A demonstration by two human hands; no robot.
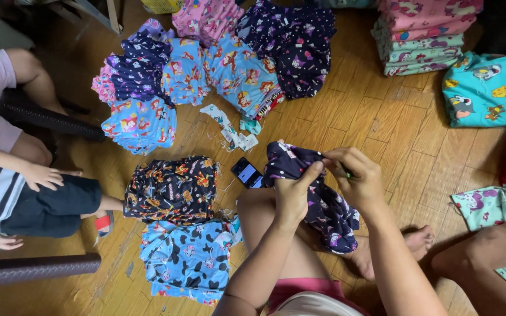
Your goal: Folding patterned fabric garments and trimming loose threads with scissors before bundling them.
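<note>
The dark navy printed garment [323, 199] lies bunched over the person's lap, its top edge lifted between both hands. The left hand [293, 193] is closed, pinching a fold; the right hand [355, 175] is curled shut on the same edge and seems to grip a small green tool, too small to identify. If that tool is sharp, it could nick the cloth or a fingertip, since the fingers crowd one seam. The phone [246, 172] beside the knee could be knocked.

The wooden plank floor [382, 117] carries piles of folded printed clothes [229, 64], a folded stack [420, 41], and fabric scraps [229, 131]. Another person's hand [42, 175] rests nearby.
</note>
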